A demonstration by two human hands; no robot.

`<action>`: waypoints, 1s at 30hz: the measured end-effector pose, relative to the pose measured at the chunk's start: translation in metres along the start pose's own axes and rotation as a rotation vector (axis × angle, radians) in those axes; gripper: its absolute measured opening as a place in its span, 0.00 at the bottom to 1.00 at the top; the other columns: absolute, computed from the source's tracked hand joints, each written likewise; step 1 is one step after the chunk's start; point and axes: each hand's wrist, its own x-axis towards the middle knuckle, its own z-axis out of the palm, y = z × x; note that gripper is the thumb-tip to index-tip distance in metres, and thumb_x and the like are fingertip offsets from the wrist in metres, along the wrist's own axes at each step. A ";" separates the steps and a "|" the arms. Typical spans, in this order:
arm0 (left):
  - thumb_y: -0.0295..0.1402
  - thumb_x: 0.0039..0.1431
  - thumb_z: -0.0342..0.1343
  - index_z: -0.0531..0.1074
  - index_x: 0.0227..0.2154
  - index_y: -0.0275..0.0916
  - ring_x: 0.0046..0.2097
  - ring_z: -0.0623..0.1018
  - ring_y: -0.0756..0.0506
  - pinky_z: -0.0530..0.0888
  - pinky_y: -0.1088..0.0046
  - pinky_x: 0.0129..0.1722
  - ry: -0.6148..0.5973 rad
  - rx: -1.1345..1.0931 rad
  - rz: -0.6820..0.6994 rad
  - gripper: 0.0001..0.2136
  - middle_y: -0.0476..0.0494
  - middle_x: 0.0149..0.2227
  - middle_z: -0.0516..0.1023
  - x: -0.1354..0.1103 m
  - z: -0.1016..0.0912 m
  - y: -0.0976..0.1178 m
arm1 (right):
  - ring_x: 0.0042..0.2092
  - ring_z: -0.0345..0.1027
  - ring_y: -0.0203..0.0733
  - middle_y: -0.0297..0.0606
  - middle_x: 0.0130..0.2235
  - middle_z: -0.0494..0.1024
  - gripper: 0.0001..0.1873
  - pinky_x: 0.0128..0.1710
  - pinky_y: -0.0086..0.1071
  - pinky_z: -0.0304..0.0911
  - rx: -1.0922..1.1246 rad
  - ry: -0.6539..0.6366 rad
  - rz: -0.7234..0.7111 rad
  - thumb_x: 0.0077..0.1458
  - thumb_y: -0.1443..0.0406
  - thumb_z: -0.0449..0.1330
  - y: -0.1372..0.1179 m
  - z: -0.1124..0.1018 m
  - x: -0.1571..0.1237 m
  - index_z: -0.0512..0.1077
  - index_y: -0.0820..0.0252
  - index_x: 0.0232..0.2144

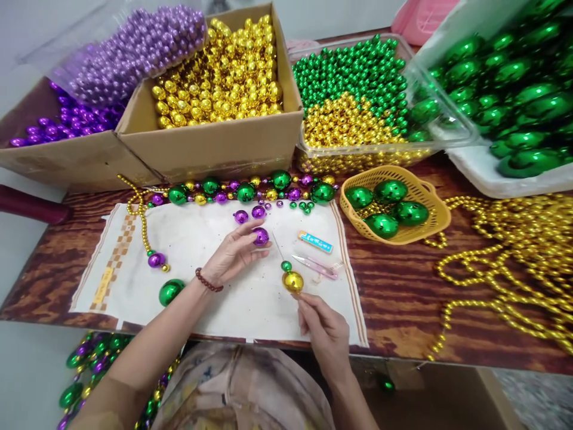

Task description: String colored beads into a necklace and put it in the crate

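Observation:
My left hand (237, 248) holds a shiny purple bead (260, 236) between thumb and fingers above the white cloth (215, 316). In my right hand (322, 328) the fingertips pinch the lower end of a thin needle (278, 245), on which a small green bead (286, 266) and a bigger gold bead (292, 281) are threaded. The needle's upper part points toward the purple bead, apart from it. Two more purple beads (258, 212) lie just beyond my left hand. A large green bead (172, 292) rests left of my forearm.
A finished-looking bead strand (245, 192) runs along the cloth's far edge. Pink-handled scissors (320, 267) and a blue-orange packet (316, 241) lie at right. A yellow basket (441, 218) holds large green beads. Cardboard boxes (215, 140) and a clear tub (380, 156) of beads line the back.

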 end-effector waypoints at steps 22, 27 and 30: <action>0.33 0.47 0.72 0.78 0.46 0.43 0.39 0.76 0.50 0.74 0.74 0.39 0.038 0.136 0.281 0.21 0.47 0.41 0.77 0.000 0.021 -0.010 | 0.21 0.60 0.32 0.28 0.22 0.67 0.09 0.21 0.25 0.58 -0.030 -0.012 0.043 0.65 0.63 0.55 0.000 0.005 -0.008 0.74 0.59 0.36; 0.31 0.48 0.71 0.79 0.41 0.40 0.42 0.77 0.48 0.73 0.74 0.43 0.066 0.288 0.393 0.16 0.45 0.40 0.79 -0.016 0.033 -0.015 | 0.21 0.62 0.33 0.29 0.22 0.69 0.10 0.23 0.27 0.60 0.033 0.047 0.047 0.66 0.62 0.54 0.001 0.022 -0.004 0.72 0.59 0.33; 0.31 0.49 0.71 0.78 0.41 0.41 0.42 0.77 0.47 0.74 0.73 0.44 0.064 0.307 0.447 0.15 0.45 0.41 0.77 -0.025 0.040 -0.015 | 0.21 0.61 0.34 0.29 0.21 0.68 0.12 0.23 0.27 0.59 0.048 0.056 0.043 0.66 0.61 0.54 0.003 0.028 -0.004 0.72 0.58 0.32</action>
